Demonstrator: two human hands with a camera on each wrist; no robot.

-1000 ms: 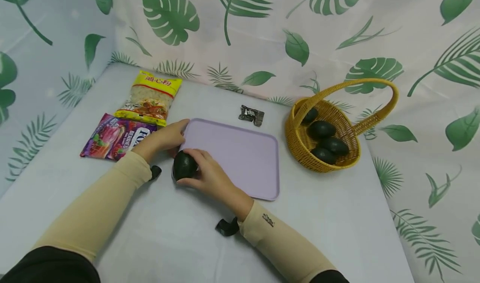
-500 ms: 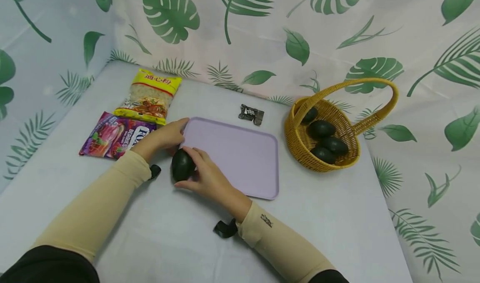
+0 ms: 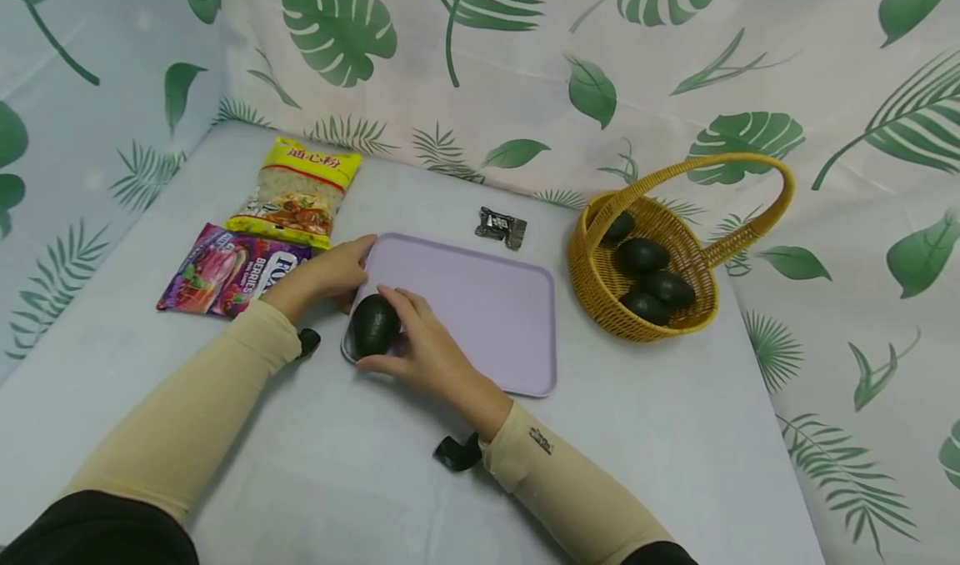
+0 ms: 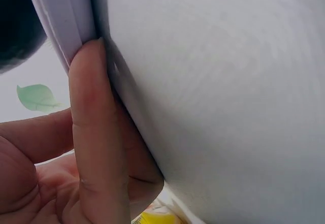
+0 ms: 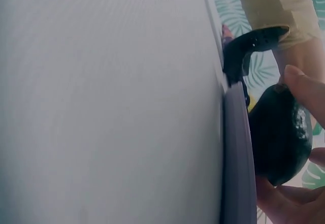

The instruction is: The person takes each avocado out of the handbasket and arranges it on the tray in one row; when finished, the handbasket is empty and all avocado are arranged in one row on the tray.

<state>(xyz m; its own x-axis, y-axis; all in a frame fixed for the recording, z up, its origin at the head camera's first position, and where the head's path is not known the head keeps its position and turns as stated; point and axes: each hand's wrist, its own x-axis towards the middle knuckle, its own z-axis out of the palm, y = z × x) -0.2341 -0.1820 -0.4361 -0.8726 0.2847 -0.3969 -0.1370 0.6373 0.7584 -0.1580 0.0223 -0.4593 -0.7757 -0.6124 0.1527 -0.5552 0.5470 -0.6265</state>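
Note:
A dark green avocado (image 3: pixel 376 325) is at the near left corner of a pale purple tray (image 3: pixel 480 315). My right hand (image 3: pixel 431 344) holds it from the right side, fingers at the far end and thumb at the near end. In the right wrist view the avocado (image 5: pixel 282 135) lies close against the tray rim (image 5: pixel 238 158), which hides its underside. My left hand (image 3: pixel 341 269) grips the tray's left edge; in the left wrist view one fingertip (image 4: pixel 90 61) presses against the outer rim.
A yellow wicker basket (image 3: pixel 585 298) holding several avocados (image 3: pixel 642 256) stands right of the tray. Behind the tray lies a small black wrapped packet (image 3: pixel 501 227). Left of it are a yellow pasta bag (image 3: pixel 300 194) and a purple berry packet (image 3: pixel 228 272).
The avocado first shifted slightly left, then back to the right over the tray corner, along with my right hand. My left hand has stayed at the tray's edge.

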